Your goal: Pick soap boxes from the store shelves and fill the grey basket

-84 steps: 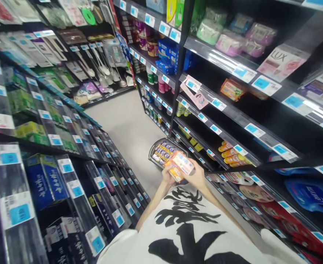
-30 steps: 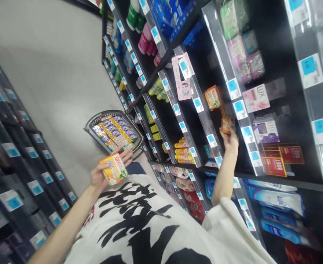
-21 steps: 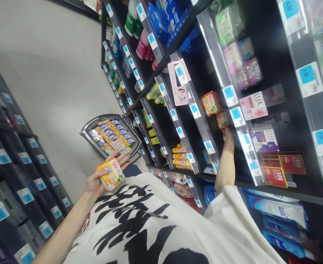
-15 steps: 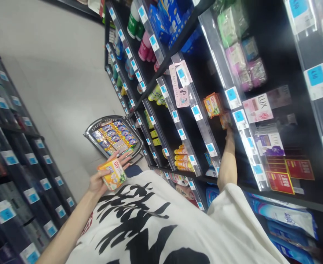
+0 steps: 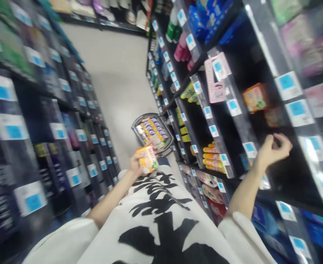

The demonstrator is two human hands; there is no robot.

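Note:
My left hand is closed round a small orange-and-yellow box, held in front of my chest over my white printed shirt. My right hand hovers just outside the black shelf on the right, fingers curled in with nothing in them. Up and to its left, on the shelf, stands an orange box of the same kind. A second, dimmer one sits in the shadow beside it. The view is smeared by motion.
A dark shopping basket filled with colourful packs stands on the pale aisle floor ahead. Black shelves with blue price tags line both sides. Yellow tubes lie on a lower right shelf, and a pink hanging card juts from a shelf edge.
My right hand has let go of the box on the shelf and drawn back out, empty. The left hand still holds its box. My head has turned toward the aisle.

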